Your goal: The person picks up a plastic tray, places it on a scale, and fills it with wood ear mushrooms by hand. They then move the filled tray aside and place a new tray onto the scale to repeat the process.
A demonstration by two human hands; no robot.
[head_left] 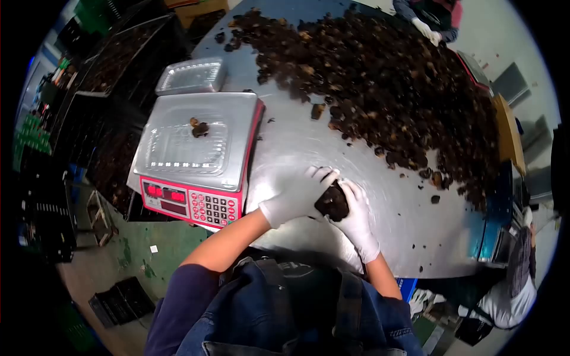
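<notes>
Both my hands wear white gloves and cup a dark clump of dried pieces (332, 202) just above the steel table (297, 142). My left hand (294, 194) curls around the clump from the left, and my right hand (356, 216) presses it from the right. Left of my hands stands a red electronic scale (196, 204). A clear plastic tray (178, 148) lies on its pan with one or two dark pieces (199, 127) in it.
A big heap of the same dark pieces (386, 83) covers the far and right half of the table. A stack of clear trays (191, 76) lies behind the scale. Another person's gloved hands (428, 29) work at the far edge; another person (510, 291) stands at right.
</notes>
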